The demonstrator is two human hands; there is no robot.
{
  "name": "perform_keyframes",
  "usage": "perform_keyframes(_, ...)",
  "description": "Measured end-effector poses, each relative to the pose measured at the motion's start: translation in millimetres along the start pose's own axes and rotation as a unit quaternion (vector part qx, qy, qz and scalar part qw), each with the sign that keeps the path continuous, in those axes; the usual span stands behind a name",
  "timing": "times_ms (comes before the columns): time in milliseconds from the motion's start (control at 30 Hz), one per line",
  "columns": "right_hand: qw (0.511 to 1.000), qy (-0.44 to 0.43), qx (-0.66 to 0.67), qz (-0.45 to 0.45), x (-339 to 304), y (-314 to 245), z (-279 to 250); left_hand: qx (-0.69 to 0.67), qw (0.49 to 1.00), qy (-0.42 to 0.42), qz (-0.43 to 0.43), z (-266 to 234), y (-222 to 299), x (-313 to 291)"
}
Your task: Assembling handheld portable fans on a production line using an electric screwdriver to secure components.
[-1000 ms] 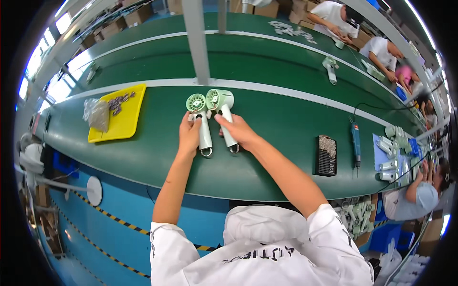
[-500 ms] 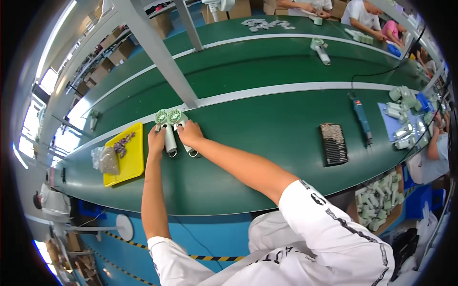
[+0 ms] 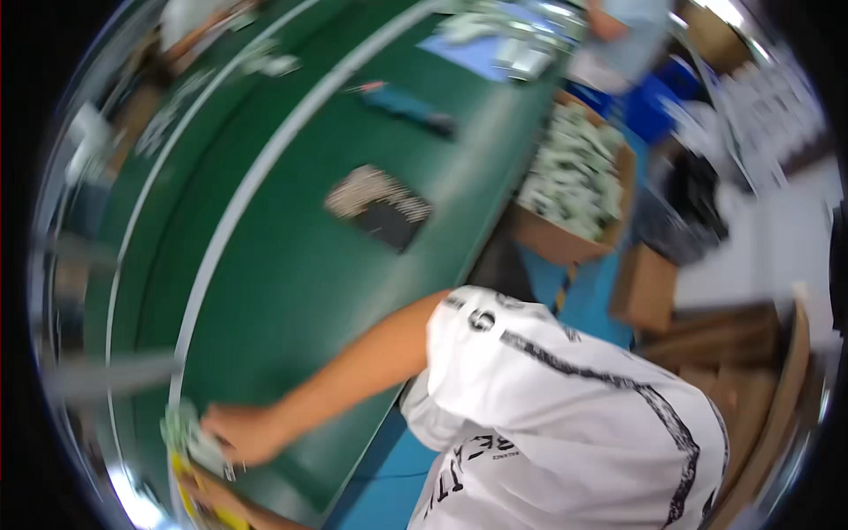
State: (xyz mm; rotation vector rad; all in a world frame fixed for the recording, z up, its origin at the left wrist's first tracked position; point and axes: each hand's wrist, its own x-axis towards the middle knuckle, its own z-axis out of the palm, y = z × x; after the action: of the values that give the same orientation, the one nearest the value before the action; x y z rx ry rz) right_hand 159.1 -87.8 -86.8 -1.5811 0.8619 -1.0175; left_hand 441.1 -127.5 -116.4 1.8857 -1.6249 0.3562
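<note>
Motion smears the lower left, where both my hands are. My right hand [image 3: 240, 433] is closed at the pale green and white handheld fans [image 3: 181, 428], its fingers curled beside a white handle. How many fans lie there, I cannot make out. My left hand [image 3: 205, 488] is just below them, close to the yellow tray [image 3: 234, 519], and its fingers are too blurred to read. A small metal loop shows at the handle's end between the two hands.
On the green table lie a dark screw holder [image 3: 389, 221] and a teal electric screwdriver [image 3: 408, 110]. Beyond them a blue sheet [image 3: 459, 55] carries fan parts. A cardboard box [image 3: 556, 240] full of pale green parts stands beside the table. Other people work at the far edges.
The view has swung to the right, so my hands and the fans now sit at the lower left and most of the tray is out of sight. Both hands stay near the fans.
</note>
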Motion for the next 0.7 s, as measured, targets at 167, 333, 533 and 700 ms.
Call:
perform_keyframes(167,0.907,0.361,-0.064,-0.206,-292,-64,-180,-0.296,0.947,-0.021,0.122,-96,181,-120)
perform_keyframes(333,0.672,0.7,-0.099,0.222,-563,53,-253,-0.576,0.676,-0.451,0.09,-106,398,-275)
perform_keyframes(533,0.603,0.608,-0.227,0.464,-788,163,-347,-0.442,0.3,-0.817,0.218,-88,564,-362)
perform_keyframes(700,0.67,0.465,-0.429,0.389,-781,219,-481,-0.361,0.274,-0.88,0.145,-47,607,-437)
